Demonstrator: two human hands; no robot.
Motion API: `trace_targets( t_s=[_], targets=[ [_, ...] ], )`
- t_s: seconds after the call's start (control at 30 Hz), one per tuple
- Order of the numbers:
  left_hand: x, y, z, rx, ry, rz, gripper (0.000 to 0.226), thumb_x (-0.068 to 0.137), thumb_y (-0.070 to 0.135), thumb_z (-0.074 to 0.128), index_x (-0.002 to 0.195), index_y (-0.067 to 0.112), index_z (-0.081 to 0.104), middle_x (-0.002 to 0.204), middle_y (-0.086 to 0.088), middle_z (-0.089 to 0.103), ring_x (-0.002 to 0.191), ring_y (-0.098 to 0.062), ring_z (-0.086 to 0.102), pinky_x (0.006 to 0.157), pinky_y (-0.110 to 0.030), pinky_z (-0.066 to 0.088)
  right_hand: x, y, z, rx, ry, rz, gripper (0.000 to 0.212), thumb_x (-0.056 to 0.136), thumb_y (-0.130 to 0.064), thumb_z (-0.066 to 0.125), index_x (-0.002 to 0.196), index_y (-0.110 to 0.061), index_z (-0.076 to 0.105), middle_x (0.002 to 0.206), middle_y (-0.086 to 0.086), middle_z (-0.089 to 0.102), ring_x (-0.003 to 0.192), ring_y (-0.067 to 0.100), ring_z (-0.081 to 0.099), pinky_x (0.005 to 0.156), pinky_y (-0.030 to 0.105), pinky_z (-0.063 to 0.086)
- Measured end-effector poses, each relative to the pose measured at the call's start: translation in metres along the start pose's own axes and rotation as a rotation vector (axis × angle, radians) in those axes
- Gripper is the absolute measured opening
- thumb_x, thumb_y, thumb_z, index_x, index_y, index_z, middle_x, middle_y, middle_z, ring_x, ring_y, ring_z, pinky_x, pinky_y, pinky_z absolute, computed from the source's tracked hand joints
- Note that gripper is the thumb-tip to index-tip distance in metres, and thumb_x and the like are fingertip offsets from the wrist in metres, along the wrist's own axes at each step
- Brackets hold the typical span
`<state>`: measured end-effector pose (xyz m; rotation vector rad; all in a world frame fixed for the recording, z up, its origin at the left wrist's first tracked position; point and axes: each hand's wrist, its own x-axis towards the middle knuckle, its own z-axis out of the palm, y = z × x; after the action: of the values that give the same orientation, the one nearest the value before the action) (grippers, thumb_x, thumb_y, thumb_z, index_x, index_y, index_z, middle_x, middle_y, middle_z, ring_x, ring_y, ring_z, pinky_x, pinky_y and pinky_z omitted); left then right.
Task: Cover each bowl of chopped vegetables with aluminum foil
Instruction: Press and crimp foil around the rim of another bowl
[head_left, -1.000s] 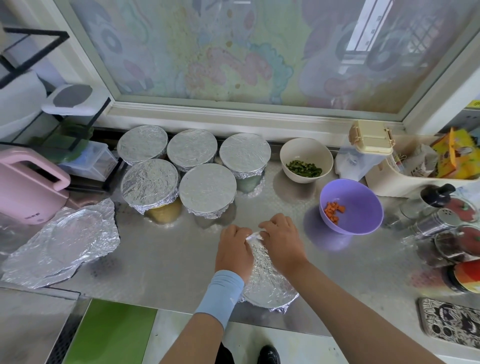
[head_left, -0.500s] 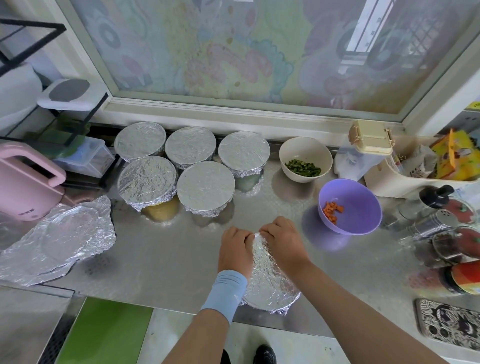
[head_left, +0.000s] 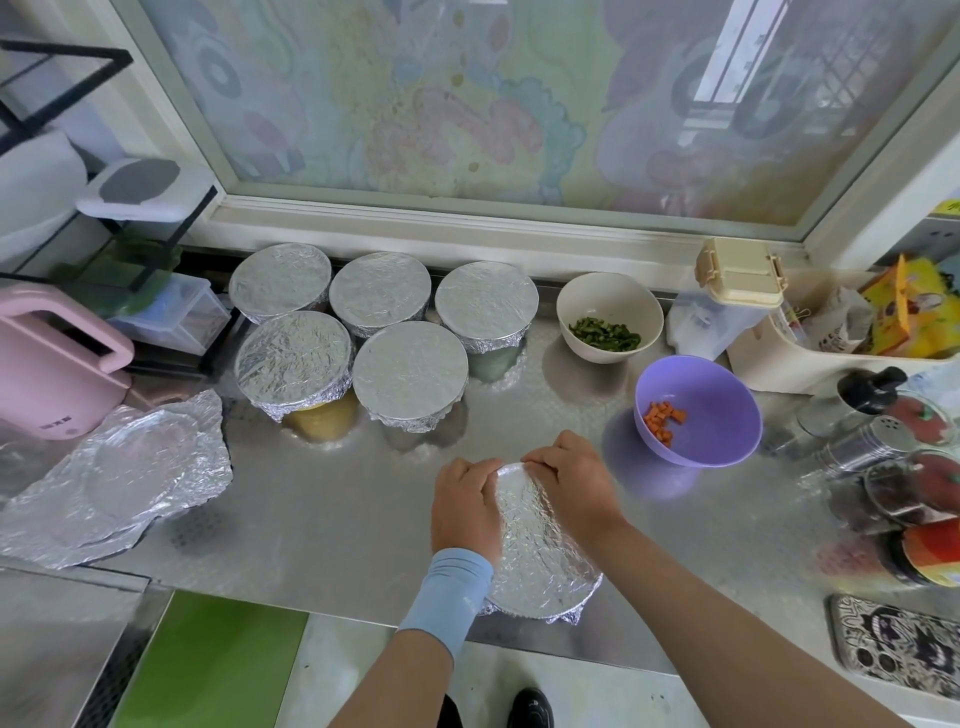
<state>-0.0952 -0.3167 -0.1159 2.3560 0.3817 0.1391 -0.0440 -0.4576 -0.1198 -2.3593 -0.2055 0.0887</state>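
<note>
At the near edge of the counter (head_left: 322, 519) my left hand (head_left: 465, 512) and right hand (head_left: 569, 483) clamp the foiled bowl (head_left: 540, 556); open steel left, purple bowl (head_left: 722, 415) near right.

The scene is taken by a single wide-angle camera worn on the head, directed forward and steeply down onto a steel counter (head_left: 337, 519). The counter is viewed from its near edge, so that a shoe (head_left: 530, 706) on the floor is caught at the bottom margin and the window frame (head_left: 467, 218) is met at the top. The left hand (head_left: 465, 512) and right hand (head_left: 571, 488) are seen close, just below centre, on the foil-covered bowl (head_left: 540, 551), with both forearms entering from below. Straight lines are bowed toward the margins.
</note>
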Motion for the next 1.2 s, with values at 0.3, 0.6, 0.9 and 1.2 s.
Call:
trace_targets(
  t_s=[0.3,0.6,0.9,1.2],
  targets=[
    [0.013,0.007,0.001,0.005,-0.137,0.086,0.022,0.1,0.016,0.05,0.108,0.017,0.07,0.1,0.003,0.051,0.1,-0.012,0.046,0.086,-0.022,0.042,0.003,0.003,-0.007,-0.104,-0.093,-0.043,0.019,0.093,-0.021,0.063,0.109,-0.017,0.073,0.103,-0.003,0.055,0.104,0.015,0.047,0.085,0.02,0.033],
    [0.01,0.003,0.004,-0.012,-0.084,0.01,0.021,0.1,0.013,0.05,0.104,0.018,0.07,0.094,0.001,0.046,0.089,-0.014,0.047,0.076,-0.019,0.036,0.008,0.004,-0.008,-0.035,-0.066,-0.014,0.01,0.089,-0.018,0.069,0.093,-0.018,0.078,0.083,-0.001,0.048,0.087,0.017,0.05,0.072,0.024,0.033],
    [0.005,-0.01,-0.014,0.141,-0.021,-0.048,0.021,0.1,0.012,0.042,0.108,0.015,0.061,0.109,-0.003,0.051,0.105,-0.019,0.042,0.084,-0.023,0.036,0.01,-0.013,0.011,-0.028,-0.067,-0.032,0.018,0.093,-0.019,0.063,0.106,-0.016,0.074,0.1,-0.003,0.056,0.1,0.013,0.046,0.084,0.015,0.034],
    [0.023,-0.001,-0.006,0.017,-0.153,0.07,0.023,0.101,0.018,0.047,0.107,0.017,0.069,0.102,0.002,0.051,0.104,-0.018,0.049,0.088,-0.025,0.042,0.005,-0.009,0.007,-0.029,-0.034,0.017,0.014,0.091,-0.023,0.066,0.099,-0.022,0.077,0.088,-0.004,0.052,0.093,0.015,0.05,0.076,0.022,0.035]
  ],
)
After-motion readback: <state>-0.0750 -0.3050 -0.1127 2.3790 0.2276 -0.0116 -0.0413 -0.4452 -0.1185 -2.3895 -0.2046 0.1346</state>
